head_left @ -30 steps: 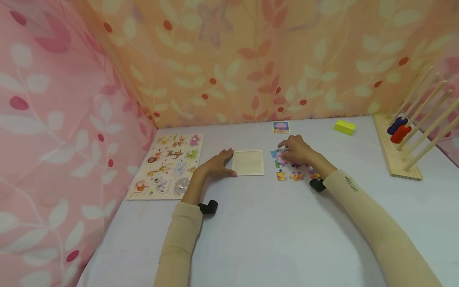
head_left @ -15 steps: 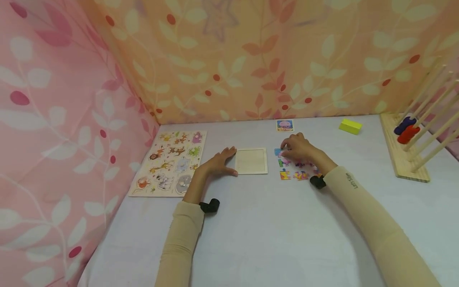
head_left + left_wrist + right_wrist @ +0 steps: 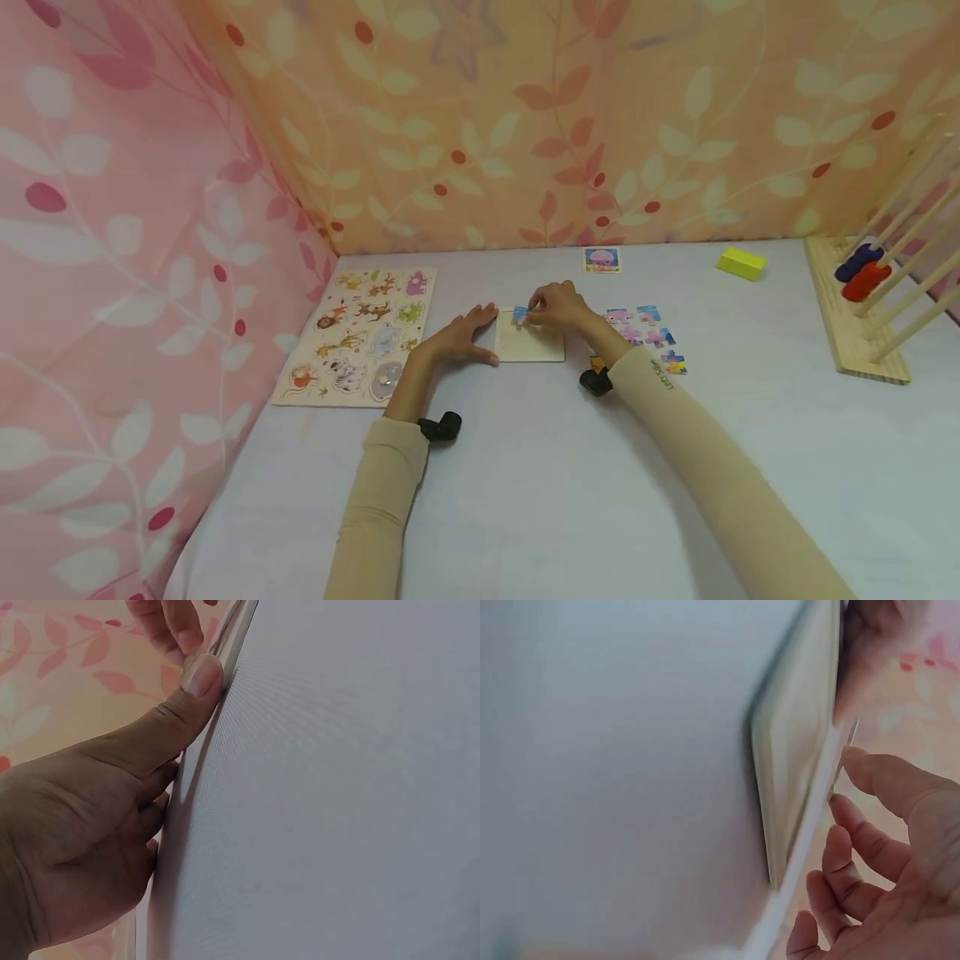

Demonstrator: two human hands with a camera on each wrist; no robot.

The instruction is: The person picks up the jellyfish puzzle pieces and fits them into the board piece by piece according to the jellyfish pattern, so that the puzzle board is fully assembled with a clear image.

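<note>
A shallow, pale square puzzle tray lies on the table between the hands. The left hand rests at its left side, fingers and thumb spread toward the two left corners. In the left wrist view, its thumb presses on the tray's edge. Over the tray's back left part, the right hand pinches a blue jigsaw piece. The piece appears edge-on between thumb and index finger in the right wrist view. Several loose jigsaw pieces lie right of the tray, partly hidden by the right forearm.
An animal puzzle board lies to the left, beside the left forearm. A small picture card and a yellow block lie at the back. A wooden peg stand with blue and red pieces stands at the right.
The right hand has picked up a blue piece from the loose pieces and moved left over the tray. The left hand has stayed at the tray's side. The head view has shifted slightly.
</note>
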